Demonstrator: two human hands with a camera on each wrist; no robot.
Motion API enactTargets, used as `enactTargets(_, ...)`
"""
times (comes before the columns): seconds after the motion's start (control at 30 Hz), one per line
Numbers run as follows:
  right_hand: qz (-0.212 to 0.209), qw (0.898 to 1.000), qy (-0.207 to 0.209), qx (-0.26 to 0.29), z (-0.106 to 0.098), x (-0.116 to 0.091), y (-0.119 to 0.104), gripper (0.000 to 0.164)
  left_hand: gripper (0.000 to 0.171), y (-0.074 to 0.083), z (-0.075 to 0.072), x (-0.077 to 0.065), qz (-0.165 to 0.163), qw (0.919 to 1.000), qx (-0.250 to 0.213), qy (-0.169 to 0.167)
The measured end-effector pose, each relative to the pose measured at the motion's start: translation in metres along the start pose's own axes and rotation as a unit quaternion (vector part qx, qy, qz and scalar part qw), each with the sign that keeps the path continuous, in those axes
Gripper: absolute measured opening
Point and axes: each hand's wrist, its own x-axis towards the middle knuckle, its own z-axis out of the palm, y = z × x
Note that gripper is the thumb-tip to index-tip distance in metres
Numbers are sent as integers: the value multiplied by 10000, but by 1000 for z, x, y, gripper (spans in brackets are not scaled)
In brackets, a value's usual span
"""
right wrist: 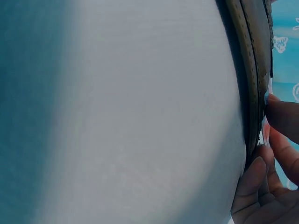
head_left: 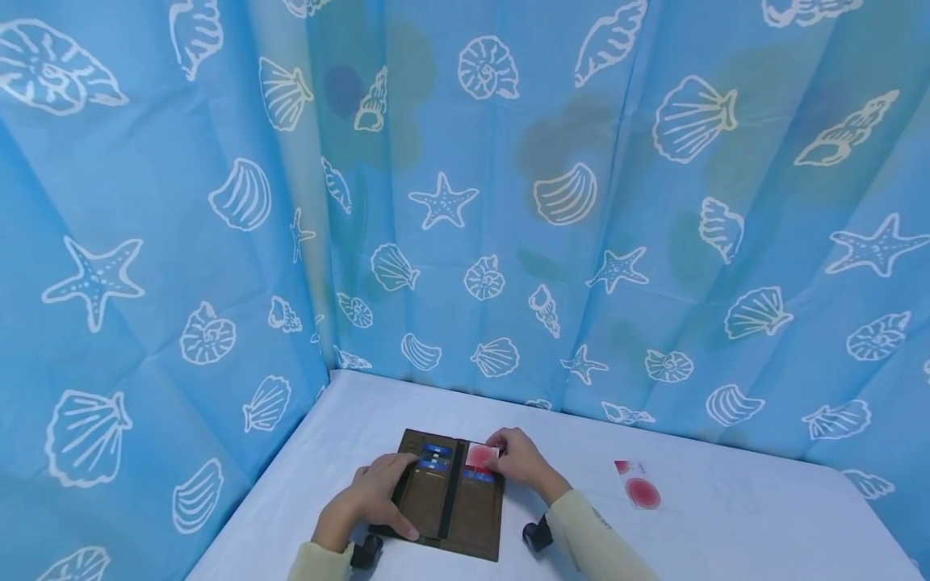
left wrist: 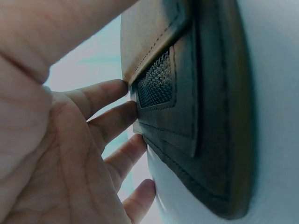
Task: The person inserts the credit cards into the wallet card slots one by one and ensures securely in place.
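An opened brown long wallet lies on the white table, a dark strip running down its fold. My left hand holds its left side, the thumb at the lower edge. In the left wrist view, fingertips of that hand touch the wallet's edge beside a mesh window. With my right hand I pinch a red and white card at the upper right pocket, above a blue card. Blue cards sit in the left side's slots. The right wrist view mostly hides the pinched card.
Another red and white card lies on the white tablecloth, right of the wallet. A blue curtain with shell and starfish prints stands behind and to the left. Black wrist devices sit near both sleeves.
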Motion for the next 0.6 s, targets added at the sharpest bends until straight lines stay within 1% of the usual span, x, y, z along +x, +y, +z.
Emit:
enactTargets(0.2, -196, 9995, -234, 38, 1, 1, 2, 18, 114, -6, 2, 3, -28, 10000, -33, -34)
enactTargets(0.4, -435, 9987, -245, 112, -5, 1, -2, 16, 113, 0, -4, 1, -6, 10000, -36, 22)
enactTargets(0.6, -340, 9987, -354, 118, -7, -2, -2, 12, 112, 1, -3, 2, -44, 10000, 16, -55)
